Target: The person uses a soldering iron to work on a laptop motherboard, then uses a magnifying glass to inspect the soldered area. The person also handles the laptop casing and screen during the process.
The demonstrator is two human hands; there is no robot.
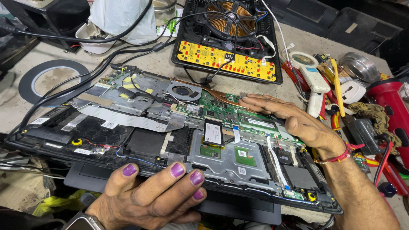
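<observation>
An opened laptop (170,136) lies bottom-up on the workbench (12,106), its base cover off and its boards, flat ribbon cables and round cooling fan (184,90) exposed; everything else is placed from it. The left hand (149,196) grips the laptop's near edge at the middle, fingers (177,170) curled up over the rim with purple-stained nails, the thumb hidden beneath, so it is closed upon the chassis rather than spread. The right hand (285,117) lies flat on the laptop's right half, palm down, fingers held together and stretched along the green circuit board (221,110), fingertips reaching toward the fan; a red thread band sits at its wrist. Behind the laptop stands an opened induction cooker (228,38), its copper coil and yellow control board showing; to the laptop's far left lies a roll of black tape (53,66); to its right lies a heap of tools, among them a red torch (392,106); black cables (85,72) trail across the laptop's far left corner.
</observation>
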